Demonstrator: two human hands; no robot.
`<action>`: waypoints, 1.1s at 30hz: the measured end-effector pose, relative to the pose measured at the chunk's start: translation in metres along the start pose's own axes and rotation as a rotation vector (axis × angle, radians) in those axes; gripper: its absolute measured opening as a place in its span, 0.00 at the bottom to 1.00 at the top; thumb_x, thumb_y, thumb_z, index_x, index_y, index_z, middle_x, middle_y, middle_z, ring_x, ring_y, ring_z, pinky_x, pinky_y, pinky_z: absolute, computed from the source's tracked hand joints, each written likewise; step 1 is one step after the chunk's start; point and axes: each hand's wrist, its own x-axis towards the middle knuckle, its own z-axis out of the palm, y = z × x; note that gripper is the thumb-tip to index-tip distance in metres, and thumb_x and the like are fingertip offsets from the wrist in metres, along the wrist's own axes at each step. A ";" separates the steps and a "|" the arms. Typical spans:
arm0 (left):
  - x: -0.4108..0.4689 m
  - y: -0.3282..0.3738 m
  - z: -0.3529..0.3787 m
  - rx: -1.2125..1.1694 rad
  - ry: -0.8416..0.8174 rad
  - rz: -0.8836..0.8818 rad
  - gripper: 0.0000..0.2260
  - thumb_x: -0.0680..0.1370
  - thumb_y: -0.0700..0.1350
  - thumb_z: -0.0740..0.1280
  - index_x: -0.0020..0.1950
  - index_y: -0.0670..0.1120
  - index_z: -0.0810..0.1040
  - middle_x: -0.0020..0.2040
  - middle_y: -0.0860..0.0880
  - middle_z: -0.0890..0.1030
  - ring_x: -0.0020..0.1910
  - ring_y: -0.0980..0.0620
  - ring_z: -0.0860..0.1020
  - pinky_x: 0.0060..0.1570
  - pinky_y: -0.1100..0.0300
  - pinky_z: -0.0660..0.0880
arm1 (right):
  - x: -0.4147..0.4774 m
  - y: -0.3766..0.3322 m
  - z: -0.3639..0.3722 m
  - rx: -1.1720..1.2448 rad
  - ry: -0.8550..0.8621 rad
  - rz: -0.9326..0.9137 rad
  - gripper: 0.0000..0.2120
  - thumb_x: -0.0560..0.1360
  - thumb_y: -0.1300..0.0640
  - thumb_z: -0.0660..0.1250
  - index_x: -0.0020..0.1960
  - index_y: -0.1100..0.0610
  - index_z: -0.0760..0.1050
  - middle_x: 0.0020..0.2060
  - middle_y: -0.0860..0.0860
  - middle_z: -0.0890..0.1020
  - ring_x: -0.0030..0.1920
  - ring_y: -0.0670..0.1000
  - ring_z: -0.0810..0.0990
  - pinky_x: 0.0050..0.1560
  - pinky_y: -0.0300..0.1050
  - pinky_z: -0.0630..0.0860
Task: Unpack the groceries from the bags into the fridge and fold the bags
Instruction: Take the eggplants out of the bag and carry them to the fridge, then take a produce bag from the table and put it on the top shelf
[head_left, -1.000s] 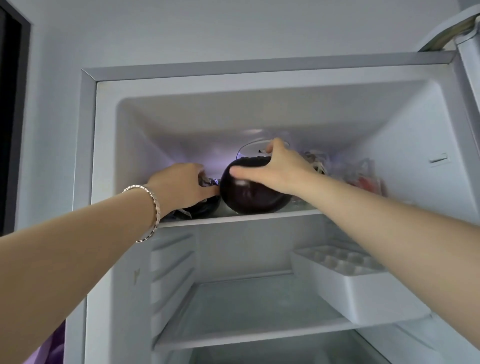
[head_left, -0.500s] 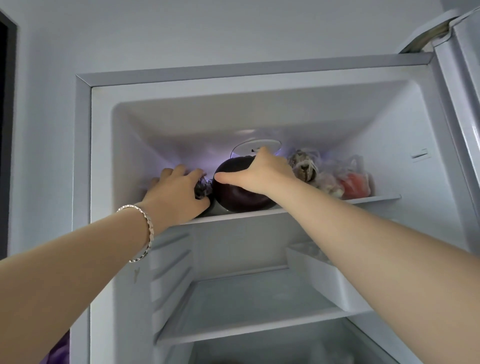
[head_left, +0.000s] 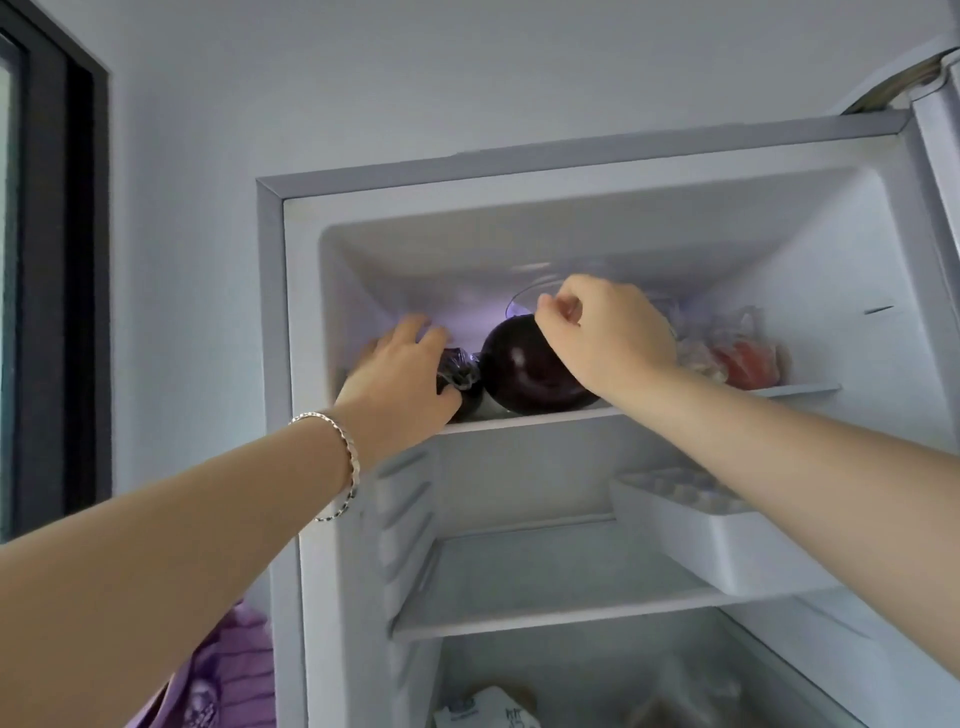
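Round eggplant (head_left: 524, 374) sits near the top shelf (head_left: 545, 418) front edge, wrapped bundle (head_left: 460, 375) at its 9 o'clock under the left hand (head_left: 400, 379), fingers straight. Right hand (head_left: 613, 338) fingers curl, grip unclear. A nudge could roll the eggplant off.

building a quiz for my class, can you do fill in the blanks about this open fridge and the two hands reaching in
The white shelf bearing the round dark purple vegetable is the fridge's ___ one.
The silver chain bracelet is on the person's ___ wrist.
The white plastic ice cube tray lies one level ___ that vegetable.
Missing words: top; left; below.
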 end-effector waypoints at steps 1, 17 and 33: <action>-0.006 0.001 -0.005 -0.045 0.042 -0.014 0.15 0.75 0.45 0.63 0.61 0.47 0.73 0.64 0.47 0.69 0.62 0.44 0.69 0.59 0.55 0.67 | -0.005 -0.004 -0.002 -0.018 -0.080 0.005 0.16 0.77 0.50 0.59 0.33 0.55 0.68 0.31 0.50 0.73 0.39 0.55 0.71 0.32 0.43 0.62; -0.250 0.051 -0.100 0.061 -0.650 -0.901 0.10 0.78 0.44 0.60 0.43 0.40 0.76 0.37 0.47 0.81 0.29 0.53 0.76 0.26 0.66 0.68 | -0.183 -0.084 0.000 0.123 -1.306 -0.502 0.12 0.78 0.54 0.59 0.41 0.60 0.74 0.32 0.50 0.79 0.27 0.49 0.77 0.36 0.40 0.75; -0.694 0.319 -0.401 0.558 -0.393 -1.933 0.10 0.74 0.48 0.60 0.34 0.45 0.73 0.43 0.46 0.81 0.45 0.46 0.78 0.43 0.59 0.72 | -0.546 -0.287 -0.329 0.810 -1.427 -1.361 0.13 0.76 0.50 0.61 0.54 0.54 0.79 0.55 0.54 0.80 0.55 0.57 0.78 0.51 0.42 0.73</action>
